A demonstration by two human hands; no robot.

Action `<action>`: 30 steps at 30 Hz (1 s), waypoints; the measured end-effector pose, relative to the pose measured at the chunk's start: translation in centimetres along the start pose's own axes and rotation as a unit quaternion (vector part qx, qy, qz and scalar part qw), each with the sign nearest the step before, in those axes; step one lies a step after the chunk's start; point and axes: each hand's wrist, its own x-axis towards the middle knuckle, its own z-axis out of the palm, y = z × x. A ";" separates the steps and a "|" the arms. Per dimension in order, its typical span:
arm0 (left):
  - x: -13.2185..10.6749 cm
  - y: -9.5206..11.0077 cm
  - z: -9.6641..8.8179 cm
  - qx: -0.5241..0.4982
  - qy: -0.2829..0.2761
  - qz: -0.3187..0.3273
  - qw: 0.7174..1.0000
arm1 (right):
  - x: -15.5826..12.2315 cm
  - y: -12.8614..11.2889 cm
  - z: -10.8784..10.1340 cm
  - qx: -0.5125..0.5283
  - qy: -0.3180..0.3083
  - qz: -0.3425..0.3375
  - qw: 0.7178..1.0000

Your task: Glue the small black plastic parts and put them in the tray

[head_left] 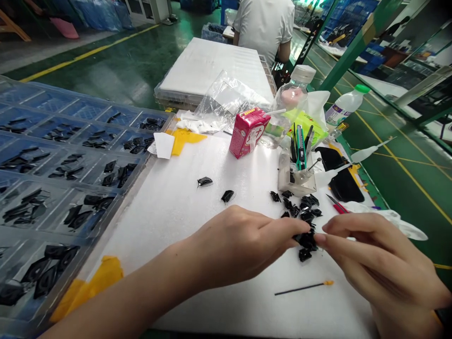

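My left hand reaches in from the lower left, thumb and forefinger pinched on a small black plastic part, which blends into the dark pieces behind it. Close to those fingertips is my right hand, its fingers bent and pinched; what they grip, if anything, is too small to make out. Around and behind the fingertips lies a pile of black plastic parts. Two more pieces, a black part and another black part, lie apart on the white work surface. Below the hands rests a thin black stick with an orange tip.
A clear compartment tray with black parts stands left. Behind are a red drink carton, a holder with a cutter, and a green-capped bottle. Red-handled tweezers lie right. A person sits beyond.
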 end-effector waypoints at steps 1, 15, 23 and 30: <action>0.0 0.0 0.0 0.002 -0.003 0.001 1.000 | 0.1 0.2 0.0 -0.001 0.004 -0.007 1.000; 0.5 0.0 0.2 -0.121 0.034 -0.023 0.992 | -0.3 1.0 0.2 0.047 -0.024 -0.039 0.998; 0.6 0.1 0.2 -0.123 0.034 -0.039 0.991 | -0.5 0.9 0.1 0.039 -0.024 -0.041 0.998; 0.5 0.1 0.3 -0.131 0.041 -0.030 0.990 | -0.4 0.9 0.0 0.034 -0.033 -0.035 0.998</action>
